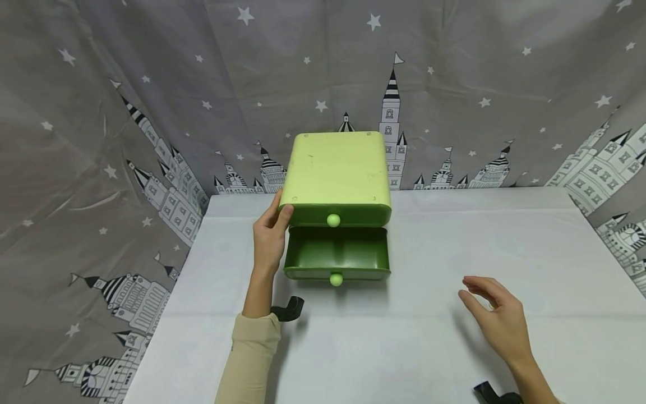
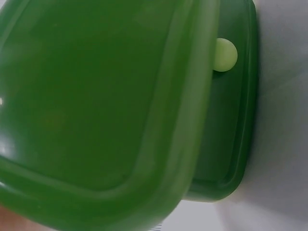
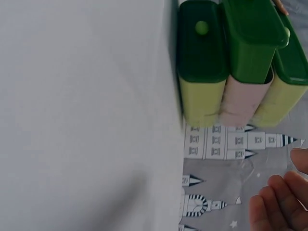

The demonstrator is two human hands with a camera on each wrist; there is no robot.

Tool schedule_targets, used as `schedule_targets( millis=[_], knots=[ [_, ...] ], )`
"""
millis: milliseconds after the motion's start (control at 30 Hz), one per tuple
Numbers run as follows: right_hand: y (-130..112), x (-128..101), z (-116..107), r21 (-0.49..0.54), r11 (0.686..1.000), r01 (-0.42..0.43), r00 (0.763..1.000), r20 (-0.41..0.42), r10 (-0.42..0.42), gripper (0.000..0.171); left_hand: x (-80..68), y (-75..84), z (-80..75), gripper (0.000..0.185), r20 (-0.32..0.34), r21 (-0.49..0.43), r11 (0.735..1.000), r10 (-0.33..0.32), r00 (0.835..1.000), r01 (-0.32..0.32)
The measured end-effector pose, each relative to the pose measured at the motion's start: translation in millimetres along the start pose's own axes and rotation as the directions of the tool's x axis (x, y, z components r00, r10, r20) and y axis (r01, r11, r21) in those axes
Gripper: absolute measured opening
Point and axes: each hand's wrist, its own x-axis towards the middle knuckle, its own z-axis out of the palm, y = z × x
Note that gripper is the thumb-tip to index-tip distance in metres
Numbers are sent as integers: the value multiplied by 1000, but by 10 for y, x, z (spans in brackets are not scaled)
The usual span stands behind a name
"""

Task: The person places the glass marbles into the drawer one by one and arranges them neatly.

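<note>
A light-green drawer box stands at the back of the white table. Its upper drawer is closed, with a pale round knob. The lower drawer is pulled out toward me and looks empty; its knob faces me. My left hand grips the box's front left corner, thumb on the front edge. My right hand hovers above the table to the right of the drawer, fingers relaxed, holding nothing. The left wrist view shows the box's side and a knob close up. The right wrist view shows the drawer front and my right hand.
A grey curtain printed with stars and castles hangs behind the table and to both sides of it. Black straps sit at my wrists. Bare white tabletop lies in front and to the right of the box.
</note>
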Motion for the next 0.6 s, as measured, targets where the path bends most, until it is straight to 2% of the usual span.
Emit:
schedule_targets(
  millis=[100, 233, 467, 600],
  knots=[
    [27, -29, -56, -13, 999, -37, 999, -6, 37, 30, -3, 7, 3, 54, 1, -3, 1000, 4, 1000, -4],
    [101, -54, -124, -24, 999, -47, 999, -11, 47, 29, -4, 13, 0, 53, 4, -11, 1000, 2, 1000, -1],
    [213, -108, -232, -101, 993, -67, 998, -18, 66, 30, 0, 12, -4, 53, 13, -54, 999, -1, 1000, 2],
    [275, -129, -300, -102, 992, -74, 997, -28, 72, 30, 7, 12, 0, 54, 17, -85, 996, -3, 1000, 4]
  ],
)
